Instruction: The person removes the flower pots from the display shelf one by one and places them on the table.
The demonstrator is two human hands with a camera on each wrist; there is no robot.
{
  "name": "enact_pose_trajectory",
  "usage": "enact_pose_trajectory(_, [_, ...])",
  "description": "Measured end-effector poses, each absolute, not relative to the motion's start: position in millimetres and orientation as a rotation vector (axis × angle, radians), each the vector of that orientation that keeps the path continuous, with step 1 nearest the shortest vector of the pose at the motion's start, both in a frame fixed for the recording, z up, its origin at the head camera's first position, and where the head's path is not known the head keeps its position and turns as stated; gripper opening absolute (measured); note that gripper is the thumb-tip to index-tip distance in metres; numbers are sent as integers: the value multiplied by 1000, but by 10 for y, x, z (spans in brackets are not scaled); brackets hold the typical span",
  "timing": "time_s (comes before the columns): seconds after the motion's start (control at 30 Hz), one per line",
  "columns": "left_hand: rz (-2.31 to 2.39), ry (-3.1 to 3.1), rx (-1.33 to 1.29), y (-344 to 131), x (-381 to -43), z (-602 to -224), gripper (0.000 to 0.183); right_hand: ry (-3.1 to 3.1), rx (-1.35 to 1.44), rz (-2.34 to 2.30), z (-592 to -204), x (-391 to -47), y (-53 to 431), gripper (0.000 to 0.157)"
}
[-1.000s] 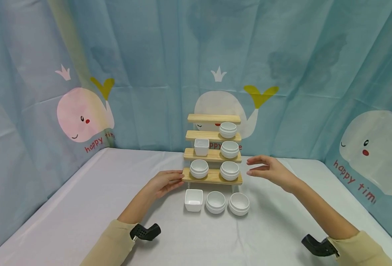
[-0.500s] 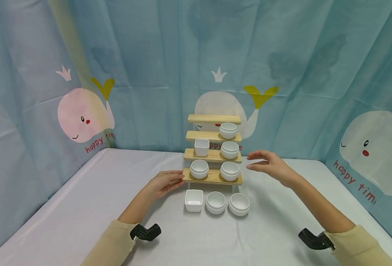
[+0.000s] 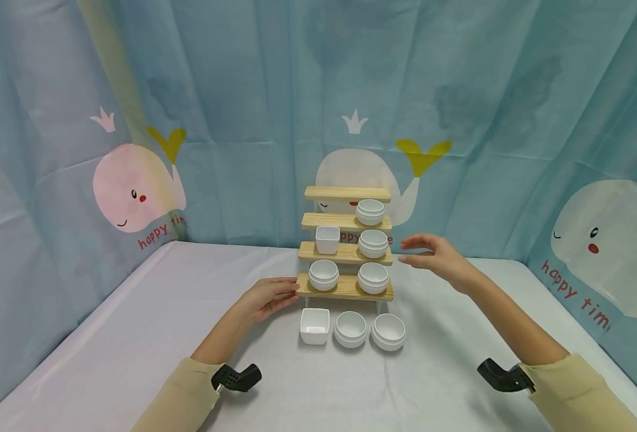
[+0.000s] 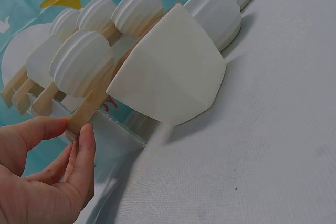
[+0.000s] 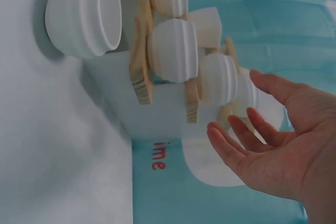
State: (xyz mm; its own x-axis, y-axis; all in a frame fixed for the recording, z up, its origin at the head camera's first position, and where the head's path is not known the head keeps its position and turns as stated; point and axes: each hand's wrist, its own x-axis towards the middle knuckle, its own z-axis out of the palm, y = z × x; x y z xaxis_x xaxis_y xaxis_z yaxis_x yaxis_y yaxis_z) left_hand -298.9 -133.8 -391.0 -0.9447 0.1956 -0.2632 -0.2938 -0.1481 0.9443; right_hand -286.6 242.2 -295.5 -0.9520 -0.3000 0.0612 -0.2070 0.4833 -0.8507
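Note:
A four-tier stand with wooden shelves (image 3: 348, 289) holds several small white dishes. My left hand (image 3: 266, 298) pinches the left end of the lowest shelf, thumb above and fingers below in the left wrist view. My right hand (image 3: 441, 262) hovers just right of the stand, fingers relaxed and holding nothing. Two round bowls (image 3: 373, 277) sit on the lowest shelf. One tier up are a square dish (image 3: 327, 240) on the left and a round bowl (image 3: 373, 243) on the right. Another round bowl (image 3: 370, 212) stands at the right of the third shelf.
On the white-covered table (image 3: 431, 384), a square dish (image 3: 315, 327) and two round bowls (image 3: 350, 330) stand in a row before the stand. A blue curtain (image 3: 242, 120) with whale prints hangs behind and at both sides.
My right hand has risen a little along the right side of the stand, its forearm shifting inward. The left hand keeps its pinch on the lowest shelf, and the dishes stay put.

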Motion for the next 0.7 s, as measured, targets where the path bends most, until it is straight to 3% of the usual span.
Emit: enact_pose_trajectory(0.7, [2162,1800,-109,-1334,-2990,-3916,50,2637,-419,-1510,-2841,-3002,2356,60])
